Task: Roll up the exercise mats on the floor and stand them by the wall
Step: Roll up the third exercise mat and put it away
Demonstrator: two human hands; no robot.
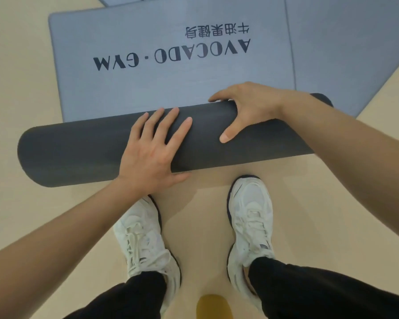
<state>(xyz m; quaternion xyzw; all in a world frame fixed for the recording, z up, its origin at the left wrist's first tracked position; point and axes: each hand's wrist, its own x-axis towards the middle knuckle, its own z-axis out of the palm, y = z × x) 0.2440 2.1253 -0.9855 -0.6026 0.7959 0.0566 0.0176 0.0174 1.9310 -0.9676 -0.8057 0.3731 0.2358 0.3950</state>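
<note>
Rolling in hand. My left hand (pixel 152 148) presses flat-palmed on the roll (pixel 78 153); my right hand (pixel 247 107) cups it, seemingly gripping, thumb near. Beyond, the mat (pixel 171 88) lies unrolled (logo end): next, push evenly onward.

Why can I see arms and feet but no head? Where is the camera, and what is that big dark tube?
The camera sits on the person's head and looks down, so you see what they see: their own arms and white shoes on the tan floor. There is no machine, only two bare hands. The dark tube is the roll, the rolled-up part of a grey mat. The rest lies flat, with "AVOCADO GYM" printed on it. The left hand presses flat on the roll. The right hand curls its fingers over the top. To the right lies a second mat.
</note>
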